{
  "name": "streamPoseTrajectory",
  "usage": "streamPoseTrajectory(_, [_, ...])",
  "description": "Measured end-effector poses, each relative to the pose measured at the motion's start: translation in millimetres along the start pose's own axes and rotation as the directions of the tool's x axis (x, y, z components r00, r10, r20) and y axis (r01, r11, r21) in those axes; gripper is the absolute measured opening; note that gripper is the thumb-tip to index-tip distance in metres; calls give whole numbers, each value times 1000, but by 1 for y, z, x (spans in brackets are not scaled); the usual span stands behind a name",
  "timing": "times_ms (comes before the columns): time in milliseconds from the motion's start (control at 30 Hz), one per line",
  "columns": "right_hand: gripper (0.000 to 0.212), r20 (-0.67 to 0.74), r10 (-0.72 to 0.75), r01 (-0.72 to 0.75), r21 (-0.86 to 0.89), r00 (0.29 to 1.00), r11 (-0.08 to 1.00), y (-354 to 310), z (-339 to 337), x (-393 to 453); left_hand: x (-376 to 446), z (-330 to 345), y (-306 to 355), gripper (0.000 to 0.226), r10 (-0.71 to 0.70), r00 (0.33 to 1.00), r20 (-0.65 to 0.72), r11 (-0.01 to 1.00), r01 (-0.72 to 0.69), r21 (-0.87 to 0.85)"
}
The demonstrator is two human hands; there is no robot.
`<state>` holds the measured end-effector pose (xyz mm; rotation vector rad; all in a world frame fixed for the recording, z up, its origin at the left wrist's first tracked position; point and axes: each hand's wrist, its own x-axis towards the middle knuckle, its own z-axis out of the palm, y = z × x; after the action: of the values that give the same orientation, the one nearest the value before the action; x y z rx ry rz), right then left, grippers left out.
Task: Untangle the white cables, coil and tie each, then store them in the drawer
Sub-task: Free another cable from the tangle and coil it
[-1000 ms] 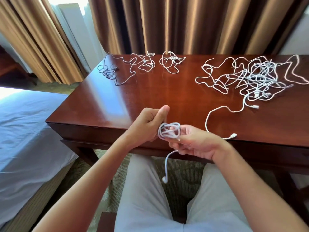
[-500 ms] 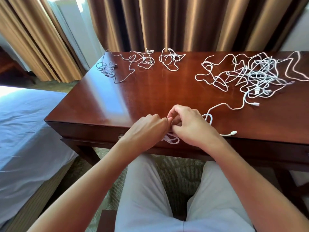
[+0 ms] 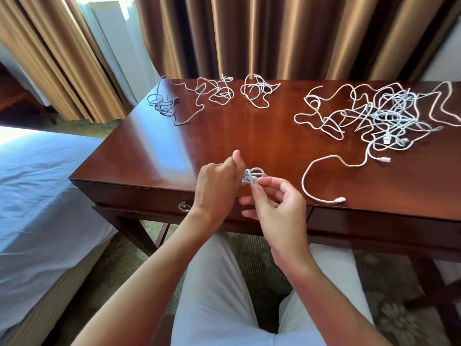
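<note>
White coiled cable, gripped by the left hand and pinched by the right hand, is mid-tie; the tangled pile at upper right awaits, drawer unopened.

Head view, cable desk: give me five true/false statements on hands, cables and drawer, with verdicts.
1. Both hands hold the small cable coil. True: the left hand grips it and the right hand pinches it at its fingers.
2. The coil is held over the bed. False: it is above the front edge of the desk.
3. The largest cable tangle lies on the desk's right part. True.
4. The drawer under the desktop is pulled open. False: it sits closed, its handle untouched.
5. No cables lie at the desk's back left. False: two smaller cable bundles lie there.
</note>
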<state>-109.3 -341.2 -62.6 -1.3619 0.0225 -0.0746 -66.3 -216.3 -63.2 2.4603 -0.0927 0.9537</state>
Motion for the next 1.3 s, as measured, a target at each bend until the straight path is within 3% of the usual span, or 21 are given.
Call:
streamPoseTrajectory(67, [3, 56, 47, -49, 44, 997, 998, -3, -2, -2, 0, 0, 3, 53, -63, 995, -80, 989, 51, -136])
streamPoseTrajectory(133, [14, 188, 143, -159, 72, 972, 985, -3, -2, -5, 3, -2, 9, 59, -172, 981, -87, 958, 146, -246])
streamPoseTrajectory(200, [27, 383, 268, -297, 16, 884, 955, 0, -3, -9, 8, -2, 9, 62, -312, 950, -23, 873, 277, -401])
streamPoseTrajectory(267, [36, 539, 365, -382, -86, 759, 920, 6, -10, -8, 13, -7, 6, 63, -376, 915, 145, 709, 385, -591])
streamPoseTrajectory(333, [41, 614, 412, -392, -175, 673, 903, 11, -22, 0, 17, -16, 3, 63, -289, 904, 316, 625, 428, -652])
streamPoseTrajectory(400, [43, 680, 438, -341, -282, 588, 897, 11, -32, 12, 16, -24, 6, 61, -180, 888, 422, 632, 434, -642])
streamPoseTrajectory(500, [44, 745, 519, -283, -436, 418, 854, 5, -37, 23, 12, -33, 10, 59, -20, 793, 609, 626, 484, -611])
streamPoseTrajectory(567, [41, 725, 578, -259, -516, 375, 816, 0, -39, 30, 12, -38, 14, 59, 110, 731, 674, 697, 426, -576])
streamPoseTrajectory(633, [31, 671, 608, -211, -579, 425, 787, -5, -41, 40, 15, -43, 19, 60, 201, 680, 705, 805, 296, -515])
streamPoseTrajectory(733, [23, 574, 577, -141, -628, 580, 766, -18, -42, 55, 14, -44, 21, 58, 242, 663, 708, 941, 19, -339])
streamPoseTrajectory(800, [22, 522, 503, 13, -703, 689, 711, -31, -42, 59, 8, -39, 19, 55, 182, 666, 724, 983, -130, -128])
streamPoseTrajectory(867, [23, 508, 422, 200, -784, 751, 588, -39, -39, 58, 0, -30, 17, 52, 89, 696, 712, 986, -162, 34])
streamPoseTrajectory(967, [31, 482, 291, 261, -786, 827, 560, -41, -33, 53, -5, -18, 15, 50, 25, 804, 594, 976, -148, 159])
streamPoseTrajectory(1100, [41, 434, 111, 228, -654, 894, 721, -34, -20, 31, -5, -5, 0, 54, -66, 941, 333, 994, 34, 102])
streamPoseTrajectory(1200, [40, 434, 2, 222, -465, 901, 857, -13, -9, 10, -2, -3, 4, 58, -149, 977, 153, 984, 162, -77])
streamPoseTrajectory(1300, [38, 471, 56, 121, -337, 880, 934, 5, -8, -3, -2, -1, 5, 59, -253, 963, 96, 927, 269, -261])
